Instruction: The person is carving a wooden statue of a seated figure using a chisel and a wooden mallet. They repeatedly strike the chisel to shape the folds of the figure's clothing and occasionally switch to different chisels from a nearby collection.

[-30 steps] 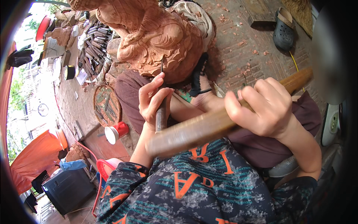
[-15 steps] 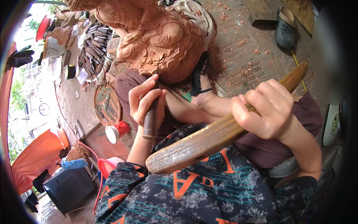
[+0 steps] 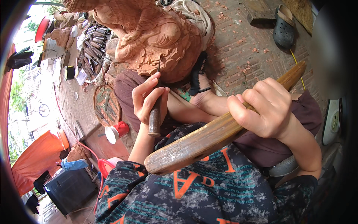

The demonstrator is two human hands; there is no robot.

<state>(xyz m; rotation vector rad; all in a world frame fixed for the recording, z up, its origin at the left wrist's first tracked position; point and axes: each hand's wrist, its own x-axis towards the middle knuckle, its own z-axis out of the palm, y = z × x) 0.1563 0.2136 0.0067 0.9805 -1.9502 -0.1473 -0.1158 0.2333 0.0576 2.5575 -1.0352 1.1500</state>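
My left hand [image 3: 147, 98] grips a chisel [image 3: 154, 115] with a dark wooden handle; its thin blade tip rests against the lower edge of a large reddish carved wooden sculpture [image 3: 156, 35]. My right hand [image 3: 263, 108] is wrapped around a long flat wooden mallet [image 3: 209, 136], held level across my lap with its broad end just below and right of the chisel's butt. My legs in dark maroon trousers lie under the sculpture.
A row of several chisels [image 3: 93, 44] lies on the brick floor at upper left, near a round carved panel [image 3: 106, 104] and a red and white cup [image 3: 116, 131]. A dark clog [image 3: 285, 26] sits upper right. Wood chips litter the bricks.
The chisel moved up against the sculpture's lower edge. The mallet's broad end swung down and back from near the chisel to below its butt.
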